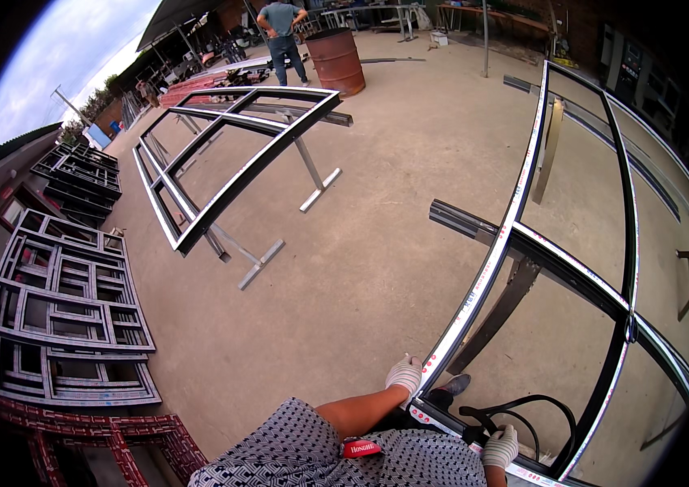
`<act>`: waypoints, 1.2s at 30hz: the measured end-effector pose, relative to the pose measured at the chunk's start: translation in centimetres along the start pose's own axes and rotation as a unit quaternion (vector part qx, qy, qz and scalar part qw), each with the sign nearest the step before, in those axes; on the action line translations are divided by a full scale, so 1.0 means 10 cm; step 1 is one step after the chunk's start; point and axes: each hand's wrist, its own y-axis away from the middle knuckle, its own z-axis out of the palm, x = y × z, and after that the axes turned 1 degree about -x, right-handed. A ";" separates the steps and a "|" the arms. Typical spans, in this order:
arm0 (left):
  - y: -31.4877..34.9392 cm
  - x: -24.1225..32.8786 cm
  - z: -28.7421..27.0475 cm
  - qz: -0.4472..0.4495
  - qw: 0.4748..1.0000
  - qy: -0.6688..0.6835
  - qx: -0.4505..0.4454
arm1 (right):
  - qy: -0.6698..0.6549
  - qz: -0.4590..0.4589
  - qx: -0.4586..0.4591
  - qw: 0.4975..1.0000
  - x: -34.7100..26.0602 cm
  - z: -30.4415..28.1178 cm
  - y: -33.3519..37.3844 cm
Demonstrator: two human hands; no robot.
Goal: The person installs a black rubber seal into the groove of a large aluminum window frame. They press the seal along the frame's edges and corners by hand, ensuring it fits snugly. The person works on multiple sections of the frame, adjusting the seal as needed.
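Head view: left hand has its grip clamped on the frame; right hand, by the cord, grip unclear. Looks like steadying; next move likely calls for balanced support.

Soft daylight falls from the bright, partly washed-out sky left of the rusty drum, lighting the concrete floor before the drum with faint shadows. Beneath the canopy left of the drum, it is dim. Fisheye distortion bows the divided window frame right of the drum.
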 end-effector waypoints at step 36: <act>0.02 0.02 -0.03 0.016 1.000 -0.009 -0.005 | 0.001 0.003 -0.003 1.000 -0.03 -0.02 -0.01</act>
